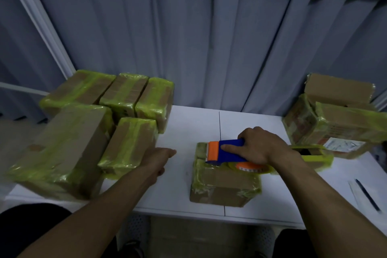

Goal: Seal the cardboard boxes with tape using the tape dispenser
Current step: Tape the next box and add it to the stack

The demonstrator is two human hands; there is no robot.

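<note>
A grey pleated curtain (209, 37) hangs behind a white counter (184, 123). On the counter's left sits a pile of brown cardboard boxes wrapped in yellow-green tape (69, 138). A smaller heap of similar taped boxes (339, 119) stands at the right.

Between them, well apart from both, lies the small brown cardboard box with taped edges (222, 182) that is being sealed. The blue tape dispenser with an orange head (230, 143) rests on its far end.

The right hand (266, 146) holds the dispenser, its fingers (229, 148) wrapped over the blue body with the index laid along the side. The left hand (161, 157) is over the counter between the left pile and the middle box; it is relaxed, holds nothing and is off the box. A dark pen (366, 195) lies near the right edge.

The likely trouble is that nothing steadies the box. A pull on the dispenser could drag it across the smooth counter, so the strip goes down crooked or wrinkled. The index finger also lies close to the orange head, where the cutter probably sits.
</note>
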